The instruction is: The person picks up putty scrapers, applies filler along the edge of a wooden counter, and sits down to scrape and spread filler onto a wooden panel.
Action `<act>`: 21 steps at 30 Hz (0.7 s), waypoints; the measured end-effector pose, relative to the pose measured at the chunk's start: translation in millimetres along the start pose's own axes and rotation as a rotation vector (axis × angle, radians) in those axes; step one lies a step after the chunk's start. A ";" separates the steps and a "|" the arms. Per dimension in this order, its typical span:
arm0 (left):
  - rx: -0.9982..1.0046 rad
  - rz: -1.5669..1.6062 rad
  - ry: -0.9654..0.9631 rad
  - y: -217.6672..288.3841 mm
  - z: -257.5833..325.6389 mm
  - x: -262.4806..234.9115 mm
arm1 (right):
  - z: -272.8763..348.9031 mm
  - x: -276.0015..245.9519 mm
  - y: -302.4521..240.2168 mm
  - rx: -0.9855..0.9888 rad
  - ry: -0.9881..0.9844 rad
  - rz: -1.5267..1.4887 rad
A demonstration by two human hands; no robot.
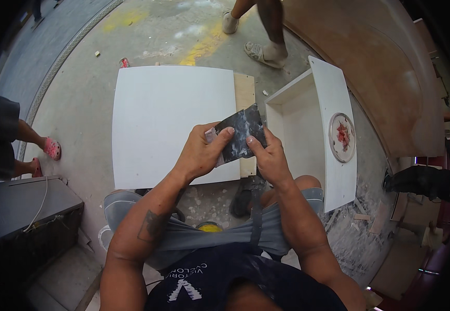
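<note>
A workshop, most likely for woodwork and finishing — the bare concrete floor [82, 122] carries yellow stains [204, 49] toward twelve o'clock and pale smears [341, 243] around four to five. A flat white panel [170, 119] lies at ten, a drawer-like white box [334, 88] between two and three, and a large brown sheet [383, 67] beyond it at two — with board-like offcuts [379, 217] on the floor at four.

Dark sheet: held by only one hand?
No, the left hand and the right hand both grip the dark sheet.
</note>
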State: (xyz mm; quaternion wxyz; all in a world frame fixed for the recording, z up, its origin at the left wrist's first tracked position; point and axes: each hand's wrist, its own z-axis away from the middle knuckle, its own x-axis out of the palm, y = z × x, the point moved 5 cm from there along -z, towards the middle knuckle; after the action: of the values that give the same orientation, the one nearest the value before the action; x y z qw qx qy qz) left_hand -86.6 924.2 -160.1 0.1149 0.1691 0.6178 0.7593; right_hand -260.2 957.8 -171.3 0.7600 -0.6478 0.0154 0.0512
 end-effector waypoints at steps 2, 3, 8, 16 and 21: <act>-0.015 -0.076 0.011 -1.1 3.2 -1.8 | 0.8 1.8 4.8 0.012 -0.026 -0.034; -0.017 -0.076 0.013 -1.1 4.0 -2.3 | 1.4 2.3 6.3 0.029 -0.033 -0.048; 0.060 -0.045 -0.009 -1.3 3.2 1.0 | 3.0 0.9 3.9 0.050 -0.054 -0.065; -0.007 0.024 -0.014 -0.9 -1.9 2.0 | -4.0 -3.3 -2.5 -0.006 0.026 -0.234; -0.030 0.145 0.026 -11.7 -11.2 -0.2 | -6.4 -6.5 -7.8 -0.059 0.090 -0.207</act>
State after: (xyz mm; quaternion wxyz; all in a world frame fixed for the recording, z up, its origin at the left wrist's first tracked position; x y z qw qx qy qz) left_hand -91.3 916.4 -173.6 0.0540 0.2021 0.5941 0.7767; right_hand -265.6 949.9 -164.0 0.7405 -0.6695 -0.0188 -0.0561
